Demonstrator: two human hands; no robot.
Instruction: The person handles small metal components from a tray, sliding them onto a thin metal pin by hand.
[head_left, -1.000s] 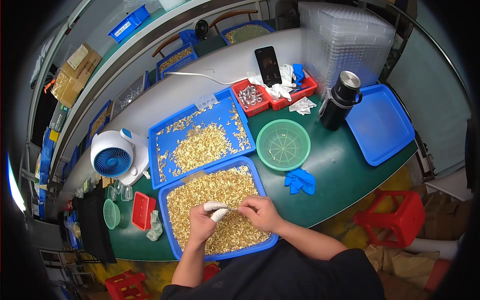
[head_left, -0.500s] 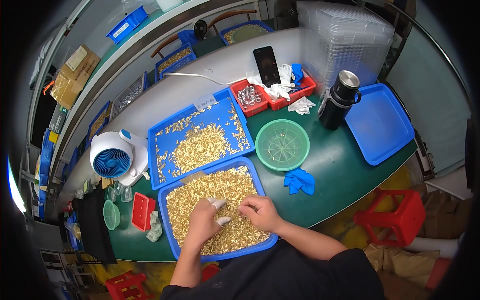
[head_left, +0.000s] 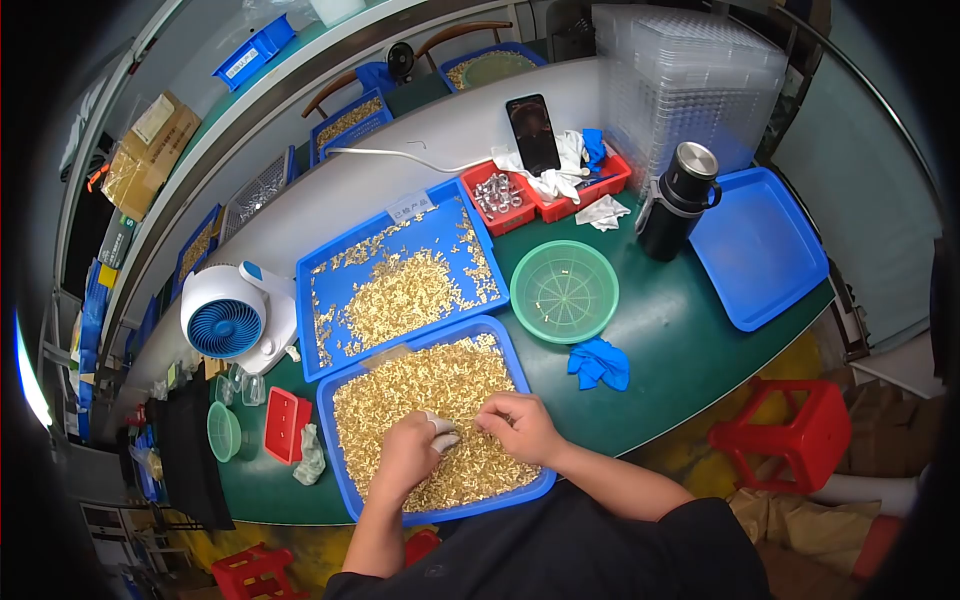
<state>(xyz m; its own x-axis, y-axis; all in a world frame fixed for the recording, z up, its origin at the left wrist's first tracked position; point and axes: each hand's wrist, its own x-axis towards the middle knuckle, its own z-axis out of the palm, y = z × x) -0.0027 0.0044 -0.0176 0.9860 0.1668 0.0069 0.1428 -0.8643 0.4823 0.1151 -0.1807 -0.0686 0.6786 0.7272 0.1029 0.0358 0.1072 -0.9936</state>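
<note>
Curling over gold pieces [head_left: 375,405] in blue tray [head_left: 535,488] at table's [head_left: 660,345] near edge: left hand [head_left: 406,455], white-covered fingers [head_left: 443,442] close together; right hand [head_left: 525,430], fingers bunched. Cannot tell whether either grasps piece. Second blue tray [head_left: 432,236] sits just beyond.

Whatever the right grip [head_left: 522,426] holds (if anything) is indistinct.

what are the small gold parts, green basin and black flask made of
Small gold parts: probably metal, perhaps brass, given their shiny yellow look. Green basin: likely smooth plastic, from its even colour and moulded-looking ribs. Black flask: body material unclear; silvery cap suggests metal.
</note>
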